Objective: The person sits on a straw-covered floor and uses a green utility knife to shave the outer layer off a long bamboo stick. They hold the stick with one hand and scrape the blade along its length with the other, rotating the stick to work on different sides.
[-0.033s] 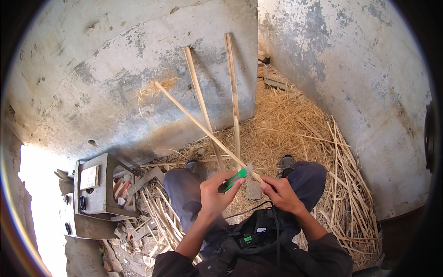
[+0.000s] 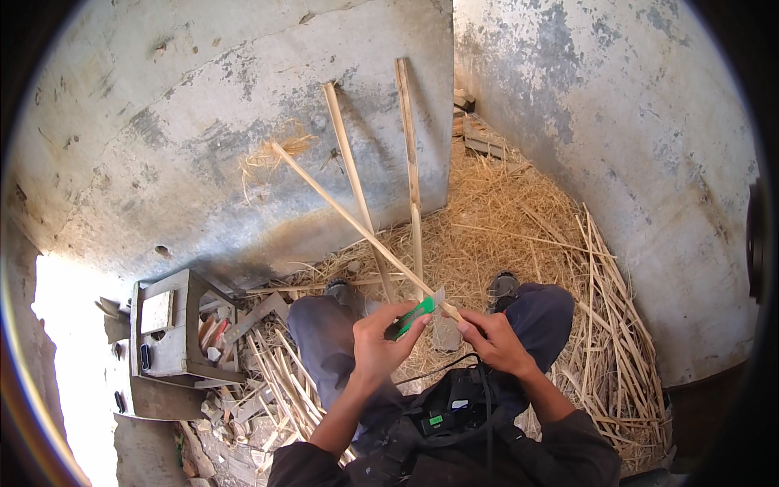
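My left hand (image 2: 380,341) is closed around a green-handled utility knife (image 2: 416,315). Its blade lies against a long, thin wooden strip (image 2: 324,192), close to the strip's near end. With thumb and fingers, my right hand (image 2: 499,342) grips that near end, just right of the blade. From there the strip slants away to the far left, its far tip at a tuft of straw-coloured shavings (image 2: 284,152) by the wall. Two more wooden strips stand beyond my hands, a left one (image 2: 347,154) and a right one (image 2: 410,146), both leaning on the wall.
Pale shavings (image 2: 495,211) cover the floor ahead. Many thin strips (image 2: 608,349) are piled along the right wall, and others (image 2: 284,373) lie by my left leg. An open wooden box (image 2: 174,312) with odds and ends stands at the left. A black device with a cable (image 2: 450,406) rests at my lap.
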Demonstrator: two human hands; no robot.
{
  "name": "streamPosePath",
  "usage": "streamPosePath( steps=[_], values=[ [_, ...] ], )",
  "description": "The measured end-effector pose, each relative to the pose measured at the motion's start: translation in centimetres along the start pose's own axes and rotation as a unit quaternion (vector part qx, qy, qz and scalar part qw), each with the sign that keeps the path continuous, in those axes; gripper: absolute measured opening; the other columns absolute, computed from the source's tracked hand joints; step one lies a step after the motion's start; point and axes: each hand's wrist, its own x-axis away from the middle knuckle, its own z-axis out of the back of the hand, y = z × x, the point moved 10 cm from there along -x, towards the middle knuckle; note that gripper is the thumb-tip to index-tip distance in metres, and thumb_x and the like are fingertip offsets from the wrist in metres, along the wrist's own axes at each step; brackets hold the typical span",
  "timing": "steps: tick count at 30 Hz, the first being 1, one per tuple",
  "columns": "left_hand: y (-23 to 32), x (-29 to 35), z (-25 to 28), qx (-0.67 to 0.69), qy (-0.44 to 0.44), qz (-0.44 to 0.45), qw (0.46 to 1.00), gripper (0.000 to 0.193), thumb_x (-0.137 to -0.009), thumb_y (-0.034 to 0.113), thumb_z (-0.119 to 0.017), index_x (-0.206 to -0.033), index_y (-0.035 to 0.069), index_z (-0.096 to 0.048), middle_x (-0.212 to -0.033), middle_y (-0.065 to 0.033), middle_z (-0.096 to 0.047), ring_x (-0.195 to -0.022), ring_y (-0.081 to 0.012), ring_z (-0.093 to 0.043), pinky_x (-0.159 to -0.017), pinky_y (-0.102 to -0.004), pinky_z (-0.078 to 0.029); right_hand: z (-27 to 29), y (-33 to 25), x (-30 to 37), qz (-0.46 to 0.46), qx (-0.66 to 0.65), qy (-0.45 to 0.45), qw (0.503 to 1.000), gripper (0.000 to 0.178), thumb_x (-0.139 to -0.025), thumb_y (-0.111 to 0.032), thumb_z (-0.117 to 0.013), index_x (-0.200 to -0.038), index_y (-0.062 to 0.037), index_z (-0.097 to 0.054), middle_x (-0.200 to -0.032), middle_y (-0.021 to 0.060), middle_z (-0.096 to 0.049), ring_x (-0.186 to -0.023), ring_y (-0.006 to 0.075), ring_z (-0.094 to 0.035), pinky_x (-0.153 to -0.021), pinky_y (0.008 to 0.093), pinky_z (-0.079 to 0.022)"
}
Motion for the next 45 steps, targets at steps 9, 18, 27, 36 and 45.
streamPosePath(
  steps=[9,18,27,36,45],
  values=[
    [1.3,-0.3,0.5,-0.011,0.022,-0.04,0.999,0.027,-0.088,0.014,-0.095,-0.107,0.0,-0.082,-0.095,-0.0145,-0.082,-0.08,-0.0221,-0.08,-0.073,-0.0321,-0.062,0.0,-0.4,0.0,0.025,0.017,0.018,0.999,0.034,-0.11,-0.022,-0.065,-0.131,0.0041,-0.071,-0.075,0.0187,-0.066,-0.063,0.027,-0.063,-0.064,0.0397,-0.049],
    [3.0,0.0,1.4,-0.066,0.062,-0.094,0.991,0.027,-0.085,0.014,-0.096,-0.106,0.004,-0.084,-0.087,-0.0106,-0.08,-0.071,-0.0205,-0.076,-0.065,-0.0309,-0.059,0.4,-1.9,0.7,0.059,0.037,0.058,0.996,0.037,-0.11,-0.02,-0.068,-0.135,0.0061,-0.071,-0.078,0.022,-0.069,-0.065,0.0292,-0.069,-0.063,0.0404,-0.051],
    [3.7,0.0,1.9,-0.09,0.073,-0.108,0.987,0.028,-0.083,0.014,-0.097,-0.106,0.005,-0.084,-0.087,-0.0084,-0.079,-0.069,-0.018,-0.075,-0.061,-0.0296,-0.058,0.3,-2.6,0.8,0.065,0.035,0.058,0.996,0.037,-0.11,-0.019,-0.068,-0.137,0.0065,-0.071,-0.077,0.0216,-0.069,-0.064,0.0274,-0.068,-0.062,0.0395,-0.051],
    [3.8,0.0,2.3,-0.086,0.065,-0.106,0.989,0.03,-0.082,0.005,-0.094,-0.109,-0.002,-0.083,-0.09,-0.0147,-0.081,-0.075,-0.0182,-0.077,-0.066,-0.0285,-0.057,0.2,-2.4,0.7,0.07,0.03,0.068,0.995,0.037,-0.11,-0.019,-0.068,-0.137,0.0058,-0.071,-0.079,0.022,-0.071,-0.064,0.0268,-0.068,-0.064,0.0393,-0.052],
    [0.3,-3.2,11.9,-0.142,0.224,-0.01,0.964,0.026,-0.089,0.011,-0.092,-0.11,-0.001,-0.082,-0.092,-0.0162,-0.082,-0.081,-0.0175,-0.079,-0.072,-0.029,-0.059,-0.1,-1.1,3.5,0.017,0.021,0.056,0.998,0.036,-0.108,-0.017,-0.069,-0.135,0.0073,-0.072,-0.076,0.0164,-0.069,-0.063,0.019,-0.065,-0.061,0.0343,-0.05]
  ],
)
